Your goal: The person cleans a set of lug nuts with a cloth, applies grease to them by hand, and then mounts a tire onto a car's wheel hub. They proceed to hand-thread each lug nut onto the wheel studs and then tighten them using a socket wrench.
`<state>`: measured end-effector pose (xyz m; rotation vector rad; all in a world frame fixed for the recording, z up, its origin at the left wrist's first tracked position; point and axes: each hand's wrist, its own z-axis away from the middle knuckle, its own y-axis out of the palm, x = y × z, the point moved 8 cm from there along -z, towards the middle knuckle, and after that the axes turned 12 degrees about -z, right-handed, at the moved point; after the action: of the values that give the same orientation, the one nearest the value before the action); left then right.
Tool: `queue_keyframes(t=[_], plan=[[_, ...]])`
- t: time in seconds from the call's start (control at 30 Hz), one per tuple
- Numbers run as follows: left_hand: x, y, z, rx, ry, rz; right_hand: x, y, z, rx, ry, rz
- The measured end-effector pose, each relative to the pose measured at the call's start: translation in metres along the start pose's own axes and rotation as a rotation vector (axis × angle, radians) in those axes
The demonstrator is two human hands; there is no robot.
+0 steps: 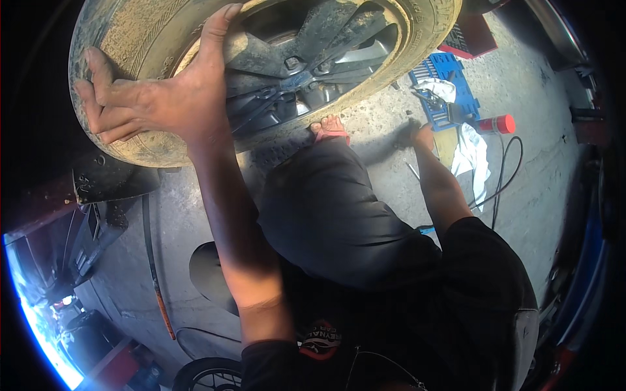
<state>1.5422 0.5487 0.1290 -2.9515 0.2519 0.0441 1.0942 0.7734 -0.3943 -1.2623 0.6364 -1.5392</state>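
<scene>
A car wheel (319, 39) fills the upper left, its tyre coated in tan mud around a dark spoked rim. My left hand (160, 98) grips the tyre's near-left side, thumb stretched toward the rim and fingers curled at the tread. Lower right of the wheel, my right hand (422, 135) reaches down near the floor. Its fingers are closed at a dark object (407, 133) whose kind I cannot make out. Just beyond that hand lies an open blue tool case (460, 85) with sockets in it.
White cloths (471, 159) and a red cylindrical container (499, 124) lie right of the case, near a looping black hose (515, 156). A red box (479, 36) stands farther back. A long thin bar (153, 254) lies at left. My bare foot (330, 125) is close under the wheel.
</scene>
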Motion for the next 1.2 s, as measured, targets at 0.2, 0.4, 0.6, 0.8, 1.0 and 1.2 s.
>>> queue_keyframes(t=[0.2,0.4,0.6,0.8,1.0,1.2], plan=[[0.001,-0.003,0.0,-0.039,0.016,0.031,-0.003,0.019,-0.033,0.112,-0.199,-0.129],[0.001,-0.003,0.0,-0.054,-0.013,0.008,0.016,0.026,-0.031,0.137,-0.339,0.017],[0.007,-0.006,0.0,0.061,-0.071,-0.023,0.03,0.018,0.021,0.124,-0.213,0.037],[0.004,-0.008,-0.004,0.063,-0.063,0.09,0.034,0.026,-0.006,0.097,-0.15,-0.053],[0.006,-0.01,-0.001,0.129,-0.033,0.105,0.032,0.037,-0.022,0.086,-0.039,-0.083],[0.018,-0.01,-0.002,0.163,-0.014,0.11,0.017,0.033,-0.014,0.089,-0.091,-0.115]])
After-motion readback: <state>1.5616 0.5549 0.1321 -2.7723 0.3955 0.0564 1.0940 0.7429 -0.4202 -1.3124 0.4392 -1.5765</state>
